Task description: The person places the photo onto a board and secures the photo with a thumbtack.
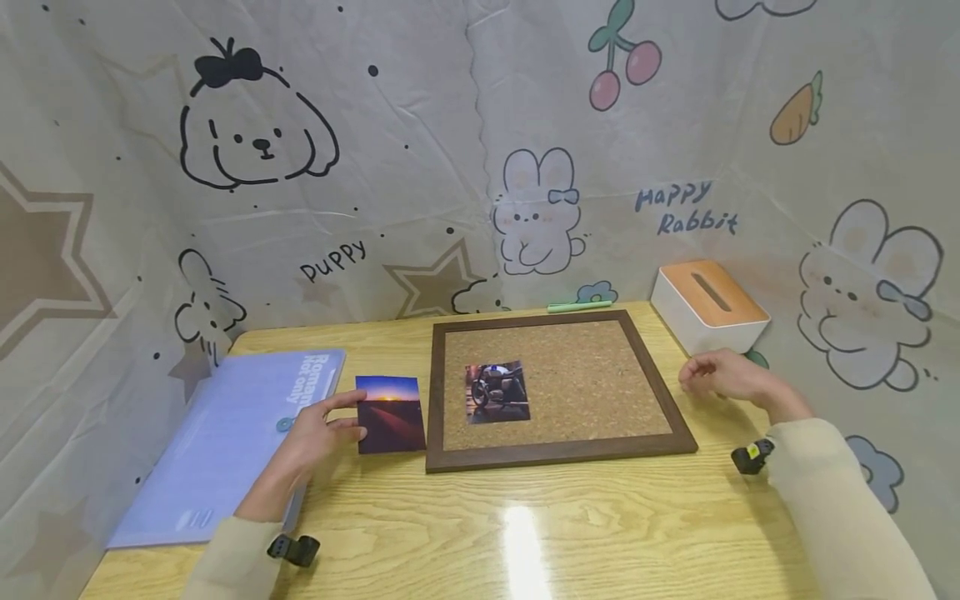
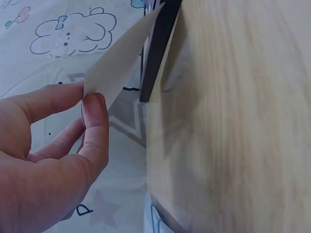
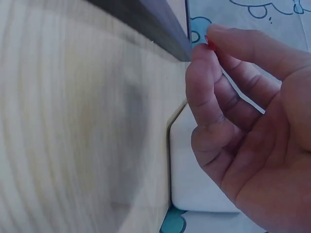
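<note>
My left hand (image 1: 311, 437) pinches the left edge of a sunset photo (image 1: 390, 415), which is just left of the framed cork board (image 1: 585, 383). In the left wrist view, the thumb and fingers of that hand (image 2: 63, 141) hold the photo (image 2: 116, 68), its pale back showing. A motorcycle photo (image 1: 497, 392) lies on the left part of the cork. Right of the frame, my right hand (image 1: 723, 379) is raised near the tissue box; in the right wrist view this hand (image 3: 248, 111) pinches a tiny red item (image 3: 210, 43) between thumb and finger.
A translucent folder (image 1: 225, 442) lies on the left of the wooden table (image 1: 600, 533). The white tissue box (image 1: 708, 308) with a wooden lid stands at the back right. A green pen (image 1: 580, 307) lies behind the frame. Patterned cloth hangs around the table.
</note>
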Demonstrator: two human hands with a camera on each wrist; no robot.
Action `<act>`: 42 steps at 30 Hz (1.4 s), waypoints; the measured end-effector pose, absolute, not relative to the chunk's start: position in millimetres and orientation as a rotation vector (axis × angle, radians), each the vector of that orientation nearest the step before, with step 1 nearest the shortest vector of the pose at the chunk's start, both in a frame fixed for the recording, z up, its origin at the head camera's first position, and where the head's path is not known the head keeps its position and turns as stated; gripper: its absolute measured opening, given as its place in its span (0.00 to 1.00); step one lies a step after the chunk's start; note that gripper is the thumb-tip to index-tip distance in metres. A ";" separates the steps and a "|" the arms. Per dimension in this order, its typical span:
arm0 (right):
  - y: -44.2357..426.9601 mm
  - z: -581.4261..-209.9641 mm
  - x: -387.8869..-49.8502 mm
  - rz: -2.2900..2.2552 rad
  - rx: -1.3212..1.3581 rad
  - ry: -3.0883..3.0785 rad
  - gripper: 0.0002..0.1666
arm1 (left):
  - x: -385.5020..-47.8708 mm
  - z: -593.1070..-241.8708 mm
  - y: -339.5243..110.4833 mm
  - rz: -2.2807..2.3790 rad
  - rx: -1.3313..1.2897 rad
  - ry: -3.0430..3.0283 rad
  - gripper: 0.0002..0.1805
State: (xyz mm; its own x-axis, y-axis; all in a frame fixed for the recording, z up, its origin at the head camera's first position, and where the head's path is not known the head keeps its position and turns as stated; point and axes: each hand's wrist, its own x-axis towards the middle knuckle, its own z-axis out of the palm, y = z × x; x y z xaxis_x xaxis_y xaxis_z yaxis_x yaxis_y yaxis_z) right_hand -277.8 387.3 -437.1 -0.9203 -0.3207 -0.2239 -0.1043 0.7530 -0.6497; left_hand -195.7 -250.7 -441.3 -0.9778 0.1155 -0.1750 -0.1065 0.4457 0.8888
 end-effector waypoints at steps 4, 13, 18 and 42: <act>380.2 -431.8 -279.8 -0.978 -0.344 2.614 0.10 | -199.0 -436.3 -248.0 1.585 -0.016 2.479 0.36; 366.4 -423.5 -287.0 -1.025 -0.328 2.632 0.09 | -209.2 -428.2 -235.2 1.664 0.023 2.430 0.37; 360.4 -423.1 -293.0 -1.034 -0.311 2.655 0.10 | -220.5 -428.0 -218.4 1.699 0.089 2.410 0.36; 318.8 -412.5 -307.8 -1.146 -0.296 2.665 0.16 | -255.5 -439.2 -104.9 1.748 0.244 2.312 0.34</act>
State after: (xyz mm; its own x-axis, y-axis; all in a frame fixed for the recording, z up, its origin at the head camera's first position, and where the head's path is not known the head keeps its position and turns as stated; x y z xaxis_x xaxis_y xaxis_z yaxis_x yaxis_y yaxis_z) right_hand -307.8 318.8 -412.5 -0.9542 -0.2715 -0.1257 -0.0955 0.6745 -0.7321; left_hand -255.5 -104.9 -439.2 -0.9590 0.2706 -0.0840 -0.0071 0.2735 0.9618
